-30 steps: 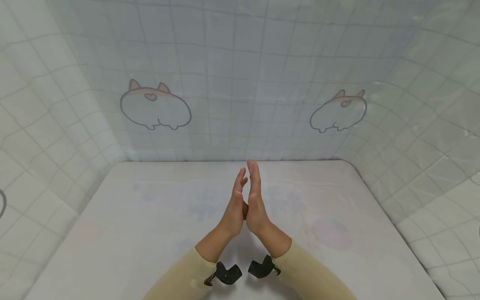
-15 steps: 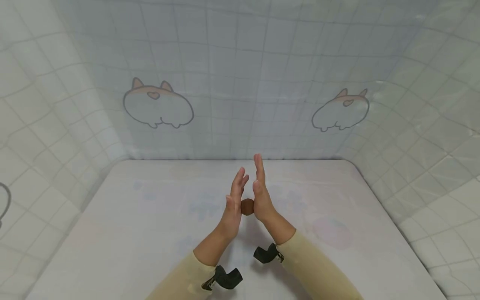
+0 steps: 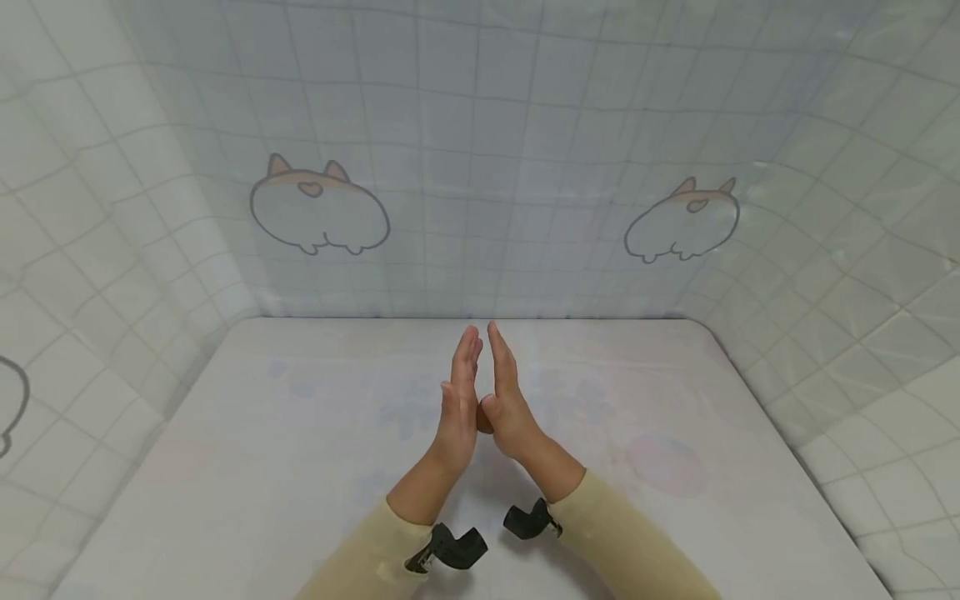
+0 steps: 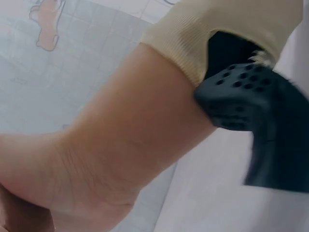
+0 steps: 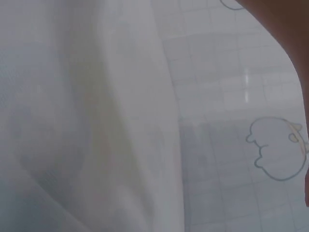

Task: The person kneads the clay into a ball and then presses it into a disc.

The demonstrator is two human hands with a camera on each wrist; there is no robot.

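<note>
At the bottom of the frame, black mounts [image 3: 459, 548] jut from your sleeves [image 3: 375, 558]. Above them, lower centre, your left hand [image 3: 457, 414] and right hand [image 3: 513, 419] face each other, fingers straight and pointing up the frame. The brown ball [image 3: 483, 424] sits between your palms. Your right hand has shifted left and lower, partly covering the ball, so you seem to be working it between the palms; the left wrist view's brown corner may be it too. Beyond lie the table [image 3: 300, 467] and wall [image 3: 495, 208].
</note>
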